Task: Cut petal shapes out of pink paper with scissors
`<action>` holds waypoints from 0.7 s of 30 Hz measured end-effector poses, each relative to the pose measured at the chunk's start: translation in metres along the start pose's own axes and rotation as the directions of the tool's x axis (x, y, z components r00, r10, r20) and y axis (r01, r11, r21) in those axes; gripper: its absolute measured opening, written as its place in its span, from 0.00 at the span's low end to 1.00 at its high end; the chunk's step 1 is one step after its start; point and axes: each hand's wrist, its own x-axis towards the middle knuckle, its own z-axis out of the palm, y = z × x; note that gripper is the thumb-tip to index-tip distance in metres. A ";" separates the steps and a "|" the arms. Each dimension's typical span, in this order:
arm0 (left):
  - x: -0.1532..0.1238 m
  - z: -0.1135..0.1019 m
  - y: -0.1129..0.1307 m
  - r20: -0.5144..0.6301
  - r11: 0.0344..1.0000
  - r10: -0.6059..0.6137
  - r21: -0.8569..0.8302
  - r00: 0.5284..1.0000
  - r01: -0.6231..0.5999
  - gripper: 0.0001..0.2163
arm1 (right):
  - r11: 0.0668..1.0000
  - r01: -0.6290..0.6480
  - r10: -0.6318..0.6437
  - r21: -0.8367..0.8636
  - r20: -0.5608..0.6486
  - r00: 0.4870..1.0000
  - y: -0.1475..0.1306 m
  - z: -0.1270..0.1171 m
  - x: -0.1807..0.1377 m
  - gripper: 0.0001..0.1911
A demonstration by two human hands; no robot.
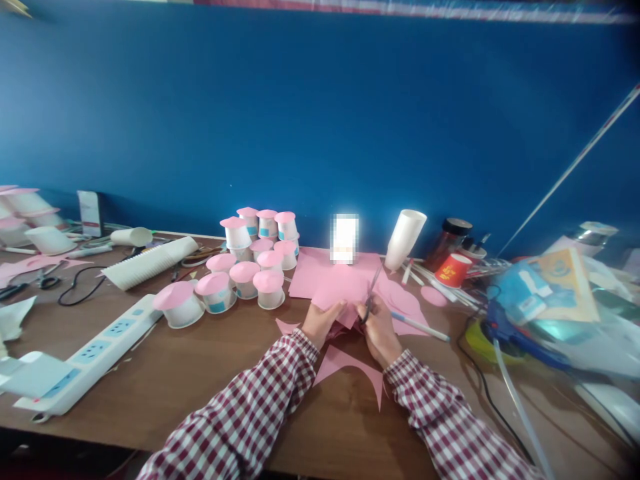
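My left hand (320, 323) grips a sheet of pink paper (340, 291) by its near left edge, thumb on top. In my right hand (381, 328) is a pair of scissors (371, 300), its blades pointing away from me at the right edge of that paper. Whether the blades are apart I cannot tell. A curved pink offcut (349, 365) lies on the table below my hands. Behind them a larger pink sheet (304, 273) rests flat. To the right of my right hand lies a pen (423, 326), partly over pink paper.
White paper cups with pink paper tops (244, 279) stand left of the sheets. Farther left are a power strip (107, 347) and a long cup stack (153, 261). At right are another cup stack (406, 237), a red cup (453, 270) and a blue glue gun (520, 337) with cables.
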 end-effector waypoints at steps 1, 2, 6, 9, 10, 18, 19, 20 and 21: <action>-0.001 0.001 0.001 0.032 1.000 0.019 0.016 0.999 -0.019 0.17 | 1.000 0.008 -0.008 0.001 -0.011 1.000 0.000 0.000 0.000 0.18; -0.001 0.001 0.001 0.049 0.999 0.028 0.036 0.998 -0.029 0.17 | 1.000 0.014 -0.014 0.000 -0.014 1.000 0.000 -0.001 0.000 0.17; 0.000 -0.002 -0.001 -0.007 0.997 -0.018 0.079 1.000 0.018 0.15 | 0.999 0.012 -0.011 -0.036 0.023 1.000 0.000 -0.002 0.000 0.16; 0.004 -0.005 -0.005 -0.052 0.993 -0.091 0.071 0.995 0.094 0.15 | 0.996 0.013 -0.009 -0.088 0.039 0.999 0.000 -0.002 -0.001 0.17; 0.004 -0.006 -0.006 -0.059 0.994 -0.093 0.058 0.994 0.096 0.15 | 0.995 0.020 -0.016 -0.102 0.041 0.999 -0.001 -0.002 -0.001 0.17; 0.000 0.000 0.001 -0.063 0.999 0.046 -0.015 0.997 -0.047 0.17 | 0.983 0.075 -0.060 -0.170 0.092 0.994 -0.003 -0.004 -0.001 0.17; 0.000 0.001 0.003 -0.058 0.999 0.048 -0.007 0.997 -0.048 0.16 | 0.981 0.078 -0.061 -0.180 0.094 0.994 -0.003 -0.004 -0.001 0.17; -0.001 0.001 0.005 -0.049 0.999 0.050 0.003 0.998 -0.049 0.16 | 0.977 0.082 -0.065 -0.195 0.093 0.994 -0.003 -0.005 0.000 0.17; -0.001 0.001 0.006 -0.045 0.998 0.058 0.012 0.997 -0.058 0.15 | 0.973 0.090 -0.073 -0.214 0.088 0.993 -0.002 -0.005 0.000 0.18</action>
